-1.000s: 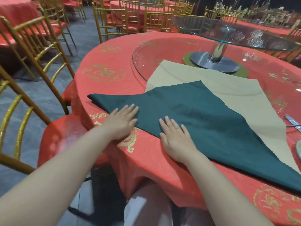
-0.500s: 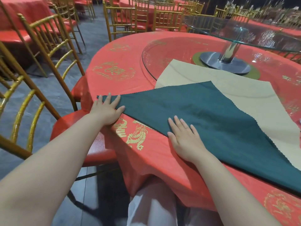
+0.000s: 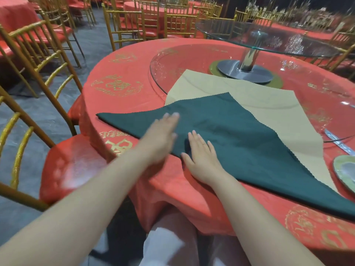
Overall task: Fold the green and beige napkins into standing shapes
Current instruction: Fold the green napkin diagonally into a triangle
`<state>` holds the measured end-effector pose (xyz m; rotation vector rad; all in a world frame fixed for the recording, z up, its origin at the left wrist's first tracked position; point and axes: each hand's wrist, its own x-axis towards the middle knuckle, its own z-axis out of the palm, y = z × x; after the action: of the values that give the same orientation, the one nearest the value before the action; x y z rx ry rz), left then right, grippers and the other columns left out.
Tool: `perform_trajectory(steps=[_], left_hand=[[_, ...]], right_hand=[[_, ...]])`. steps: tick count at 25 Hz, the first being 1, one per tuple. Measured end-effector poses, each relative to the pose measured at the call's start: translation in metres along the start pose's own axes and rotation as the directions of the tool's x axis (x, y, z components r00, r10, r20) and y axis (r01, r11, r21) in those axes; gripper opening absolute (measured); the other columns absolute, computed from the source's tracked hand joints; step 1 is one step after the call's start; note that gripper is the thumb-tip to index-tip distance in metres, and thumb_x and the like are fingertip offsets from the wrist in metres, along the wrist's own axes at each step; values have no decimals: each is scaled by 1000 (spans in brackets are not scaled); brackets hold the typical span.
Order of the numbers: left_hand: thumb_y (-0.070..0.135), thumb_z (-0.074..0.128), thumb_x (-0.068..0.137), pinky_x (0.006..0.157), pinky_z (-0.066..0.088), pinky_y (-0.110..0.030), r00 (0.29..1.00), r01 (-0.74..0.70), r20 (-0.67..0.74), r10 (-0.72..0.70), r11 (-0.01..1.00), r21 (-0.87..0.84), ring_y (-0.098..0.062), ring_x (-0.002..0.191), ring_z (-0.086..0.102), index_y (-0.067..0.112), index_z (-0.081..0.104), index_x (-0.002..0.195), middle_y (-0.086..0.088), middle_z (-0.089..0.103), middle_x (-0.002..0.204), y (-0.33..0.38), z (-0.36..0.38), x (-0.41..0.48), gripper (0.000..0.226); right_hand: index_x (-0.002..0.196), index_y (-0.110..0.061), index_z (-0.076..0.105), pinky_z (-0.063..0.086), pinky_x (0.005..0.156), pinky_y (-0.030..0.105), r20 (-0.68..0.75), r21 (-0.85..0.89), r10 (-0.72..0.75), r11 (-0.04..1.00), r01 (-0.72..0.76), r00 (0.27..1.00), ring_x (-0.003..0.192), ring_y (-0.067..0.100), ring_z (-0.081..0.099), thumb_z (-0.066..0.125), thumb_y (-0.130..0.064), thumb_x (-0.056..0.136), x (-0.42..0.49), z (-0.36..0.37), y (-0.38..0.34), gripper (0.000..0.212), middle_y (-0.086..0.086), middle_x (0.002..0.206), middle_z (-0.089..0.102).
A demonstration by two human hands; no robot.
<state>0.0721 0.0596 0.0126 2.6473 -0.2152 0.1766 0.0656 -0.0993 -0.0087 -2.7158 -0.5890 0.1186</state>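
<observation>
The green napkin, a matte woven triangle with zigzag-cut edges, lies flat near the front edge of the red tablecloth, which is printed in gold. Since half a second ago the left hand has swept in from the napkin's 9 o'clock tip toward its middle; it is blurred, fingers straight and close together. The right hand stays flat on the near fold, fingers spread. The beige napkin lies beneath, showing at 1 o'clock, partly on the glass turntable. A pale green plate sits at 3 o'clock.
</observation>
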Motion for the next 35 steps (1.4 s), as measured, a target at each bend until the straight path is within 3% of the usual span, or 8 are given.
perform_trajectory(steps=[2,7,11,18,21,24,28,35], left_hand=[[21,33,98,115,8,-34,987,-86,125,102,988,-127,-17,144,12,13,10,147,-3,17,156,41,28,-11,55],[67,16,85,116,4,-35,987,-52,159,14,969,241,-15,145,3,22,5,148,2,4,157,44,58,-15,78],[77,3,67,116,2,-36,964,-61,267,-19,955,290,-16,145,-3,29,0,147,4,-5,157,50,52,-12,94],[51,32,93,116,0,-40,923,4,357,-146,929,369,-19,144,-6,21,-4,148,2,-10,157,67,44,-2,72],[6,41,89,115,5,-32,957,-198,240,166,973,116,-19,144,6,14,15,146,-3,8,157,109,53,0,63],[13,40,93,114,10,-29,890,-370,244,386,923,-108,-14,142,19,19,33,139,1,31,151,150,71,-15,46],[44,41,93,117,8,-32,885,-359,304,353,933,-37,-8,143,13,24,30,142,12,22,153,151,90,-23,54],[64,37,84,108,21,-30,917,-360,219,334,929,89,-11,132,36,22,49,126,11,46,139,162,92,-19,61]], right_hand=[[149,-17,2,-5,116,36,-67,46,4,999,-1,998,144,11,-3,33,-26,97,-14,-11,10,61,0,158,-2],[147,-35,-2,-4,117,33,73,-134,67,989,-57,995,142,4,-10,7,-54,93,-84,-38,80,58,-13,156,-10],[143,-44,-8,-9,115,28,119,-207,118,974,-92,986,140,-1,-17,-13,-64,73,-120,-58,135,73,-19,153,-15],[138,-47,-10,-10,112,24,95,-225,223,954,-197,970,136,-5,-17,-7,-67,74,-163,-79,198,68,-18,153,-12],[141,-44,-6,-8,112,25,54,-197,185,965,-172,981,137,-5,-14,-6,-76,72,-162,-76,202,76,-20,152,-10],[144,-43,10,-2,115,25,-5,-85,133,987,-133,991,141,-3,-1,16,-72,81,-167,-79,203,69,-21,152,1],[119,-35,59,35,104,28,-198,5,47,999,-47,979,120,2,45,61,-50,81,-185,-90,214,41,-16,129,49],[95,-21,74,47,78,20,-181,-215,-64,976,24,981,91,2,58,73,-20,75,-187,-112,221,20,-11,97,69]])
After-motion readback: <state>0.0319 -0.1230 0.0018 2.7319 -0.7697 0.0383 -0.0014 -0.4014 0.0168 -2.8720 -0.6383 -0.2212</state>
